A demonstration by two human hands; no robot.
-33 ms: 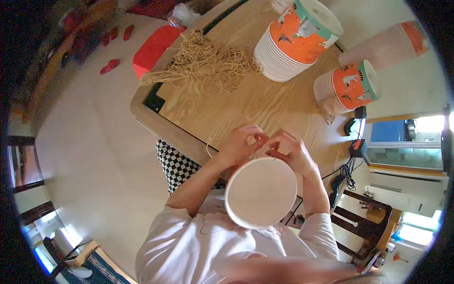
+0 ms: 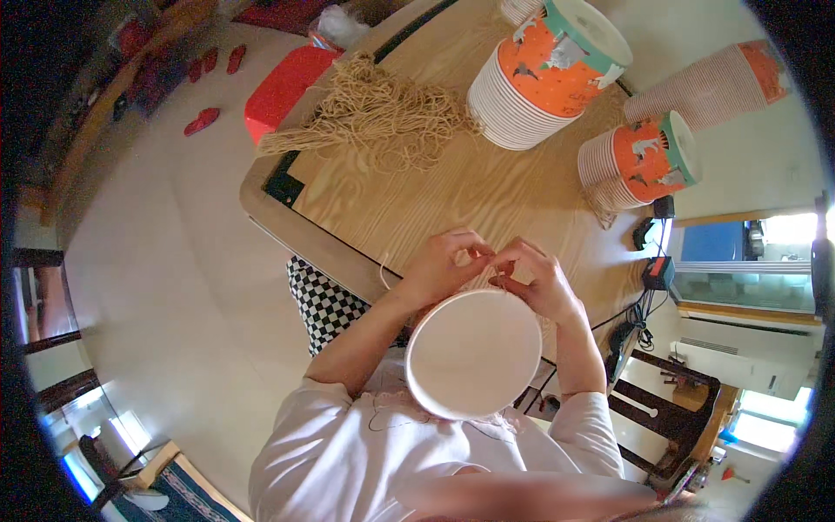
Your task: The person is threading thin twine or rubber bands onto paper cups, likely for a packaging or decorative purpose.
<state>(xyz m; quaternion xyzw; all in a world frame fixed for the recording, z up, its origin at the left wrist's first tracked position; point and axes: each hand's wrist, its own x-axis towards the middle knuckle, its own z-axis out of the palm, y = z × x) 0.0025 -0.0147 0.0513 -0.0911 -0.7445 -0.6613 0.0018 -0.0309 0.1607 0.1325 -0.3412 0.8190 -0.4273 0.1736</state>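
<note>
Just now, white tub (image 2: 474, 355) shifted slightly left; my left hand (image 2: 445, 263) and right hand (image 2: 532, 277) stay curled by its far rim, same working spot. Can't tell if they're gripping.

Daylight fills most of the frame, softly and evenly, with the strongest glare from the window panes (image 2: 765, 428) at lower right, burnt out to white. Smaller blown patches show at the left's lower rim. A cool sheen lies on the right side of the desk (image 2: 487, 196); the floor (image 2: 174, 252) is pale and mildly shaded. The upper left sinks into dimness — grainy, with the red slippers (image 2: 202, 122) soft there. The hands (image 2: 442, 265) and white paper bucket (image 2: 474, 355) are well lit and reasonably clear. A hazy smear crosses the bottom edge — featureless. Straight lines bow toward the fisheye rim, and the corners go black.
</note>
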